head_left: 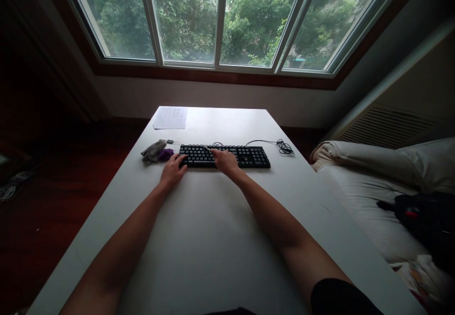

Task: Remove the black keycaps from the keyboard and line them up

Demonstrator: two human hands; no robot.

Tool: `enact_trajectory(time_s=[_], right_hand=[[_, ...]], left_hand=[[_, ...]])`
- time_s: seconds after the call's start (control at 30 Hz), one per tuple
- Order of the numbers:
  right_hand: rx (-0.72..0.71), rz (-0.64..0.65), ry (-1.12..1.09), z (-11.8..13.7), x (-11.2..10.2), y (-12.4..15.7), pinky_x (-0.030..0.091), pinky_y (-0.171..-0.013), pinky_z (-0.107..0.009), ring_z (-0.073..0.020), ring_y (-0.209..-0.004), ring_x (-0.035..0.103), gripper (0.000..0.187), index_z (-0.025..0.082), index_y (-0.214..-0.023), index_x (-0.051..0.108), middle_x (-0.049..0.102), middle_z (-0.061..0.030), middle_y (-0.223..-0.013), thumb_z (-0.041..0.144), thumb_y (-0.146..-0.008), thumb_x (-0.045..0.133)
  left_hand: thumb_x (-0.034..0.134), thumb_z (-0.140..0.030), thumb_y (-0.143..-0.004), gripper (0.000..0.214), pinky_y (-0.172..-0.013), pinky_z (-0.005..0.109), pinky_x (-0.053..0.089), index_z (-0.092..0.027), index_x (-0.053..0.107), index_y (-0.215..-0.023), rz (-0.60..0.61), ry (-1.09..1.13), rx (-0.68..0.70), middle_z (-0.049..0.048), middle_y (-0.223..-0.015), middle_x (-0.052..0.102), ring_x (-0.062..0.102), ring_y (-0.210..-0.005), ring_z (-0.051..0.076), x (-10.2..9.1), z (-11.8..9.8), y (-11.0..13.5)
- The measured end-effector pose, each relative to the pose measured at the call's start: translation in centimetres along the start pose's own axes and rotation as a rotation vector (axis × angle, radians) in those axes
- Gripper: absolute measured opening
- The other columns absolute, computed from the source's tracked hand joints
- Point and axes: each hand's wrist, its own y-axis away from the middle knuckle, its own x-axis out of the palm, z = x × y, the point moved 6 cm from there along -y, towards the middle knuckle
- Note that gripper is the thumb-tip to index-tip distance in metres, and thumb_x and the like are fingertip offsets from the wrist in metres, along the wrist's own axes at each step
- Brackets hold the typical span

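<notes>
A black computer keyboard (pixel 254 156) lies crosswise on the white table. My left hand (pixel 173 170) grips its front left corner, with the thumb at the front edge and the fingers over the end keys. Above the left-middle keys, my right hand (pixel 224 161) is closed around a thin pale stick (pixel 207 148), whose tip points to the far left and reaches the keys. What the stick's end is made of is too small to tell. Just left of my left hand sit a crumpled grey cloth (pixel 153 151) and a purple cloth (pixel 165 154).
Behind the cloths lies a small dark object (pixel 170 141) beside thin pale sticks. A paper sheet (pixel 170 118) rests at the table's far left corner. The bundled black cable (pixel 284 147) is right of the keyboard. A covered sofa (pixel 359 201) stands right of the white table (pixel 213 229).
</notes>
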Motion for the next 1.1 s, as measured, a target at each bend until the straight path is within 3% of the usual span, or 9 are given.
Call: enact_trajectory(time_s=[0.17,0.3,0.43,0.53,0.63,0.83,0.97,1.1], right_hand=[[-0.067,0.031,0.027,0.3,0.4,0.7,0.047,-0.085,-0.033,-0.0238,-0.098,0.069,0.045,0.035,-0.146,0.047,0.072,-0.0095,-0.11,0.04,-0.106,0.025],[-0.184,0.015,-0.018,0.3,0.4,2.6,0.045,-0.077,-0.03,-0.0233,-0.088,0.068,0.041,0.036,-0.14,0.054,0.073,-0.0082,-0.101,0.04,-0.105,0.032],[-0.337,0.033,-0.219,-1.2,0.5,3.8,0.039,-0.069,-0.026,-0.0186,-0.074,0.064,0.036,0.034,-0.134,0.061,0.072,-0.0037,-0.086,0.041,-0.101,0.048],[-0.39,0.019,-0.455,-4.0,0.3,3.8,0.037,-0.063,-0.025,-0.0144,-0.061,0.055,0.036,0.029,-0.127,0.066,0.065,0.0005,-0.071,0.043,-0.098,0.051],[-0.246,-0.139,-0.626,-9.0,-0.4,2.9,0.036,-0.058,-0.026,-0.0143,-0.057,0.05,0.037,0.022,-0.115,0.069,0.061,0.0005,-0.068,0.046,-0.095,0.049],[0.122,-0.52,-0.666,-19.4,-1.2,2.5,0.042,-0.064,-0.03,-0.0186,-0.067,0.055,0.038,0.02,-0.107,0.069,0.064,-0.0031,-0.076,0.049,-0.09,0.05],[0.291,-0.591,-0.624,-24.1,-0.4,2.1,0.044,-0.066,-0.032,-0.0206,-0.068,0.056,0.038,0.018,-0.11,0.068,0.066,-0.0059,-0.078,0.043,-0.089,0.049],[0.322,-0.572,-0.51,-27.0,0.1,0.2,0.045,-0.073,-0.035,-0.0234,-0.076,0.06,0.036,0.017,-0.114,0.068,0.07,-0.0095,-0.088,0.036,-0.09,0.048]], left_hand=[[0.058,-0.035,-0.09,0.049,-0.113,0.044,0.043,-0.027,0.057,-0.138,0.0,0.007,0.003,0.009,-0.147,0.048,0.049,-0.133,0.029,-0.2,-0.2,0.0],[0.059,-0.035,-0.09,0.049,-0.112,0.044,0.043,-0.028,0.057,-0.139,-0.002,0.003,-0.003,0.0083,-0.147,0.047,0.049,-0.133,0.029,-0.2,-0.4,0.0],[0.058,-0.035,-0.09,0.049,-0.112,0.044,0.043,-0.027,0.057,-0.139,-0.005,0.0,0.004,0.0088,-0.147,0.047,0.049,-0.134,0.029,0.0,-0.4,0.0],[0.058,-0.035,-0.09,0.049,-0.112,0.043,0.043,-0.027,0.058,-0.138,-0.01,0.0,0.007,0.0087,-0.147,0.048,0.05,-0.133,0.029,0.0,-0.4,0.0],[0.058,-0.035,-0.09,0.048,-0.111,0.043,0.044,-0.028,0.058,-0.137,-0.013,0.001,0.007,0.0084,-0.147,0.048,0.05,-0.133,0.029,0.0,-0.4,0.0],[0.058,-0.036,-0.09,0.049,-0.111,0.044,0.044,-0.027,0.058,-0.138,-0.006,-0.012,0.001,0.0095,-0.147,0.048,0.05,-0.133,0.03,0.2,-0.3,0.0],[0.058,-0.036,-0.09,0.048,-0.112,0.044,0.043,-0.028,0.058,-0.137,-0.018,-0.012,0.001,0.0087,-0.147,0.048,0.05,-0.134,0.03,0.2,-0.3,0.0],[0.058,-0.035,-0.09,0.048,-0.111,0.044,0.044,-0.028,0.058,-0.138,-0.015,-0.015,0.0,0.009,-0.147,0.048,0.05,-0.133,0.03,0.1,-0.5,-0.2]])
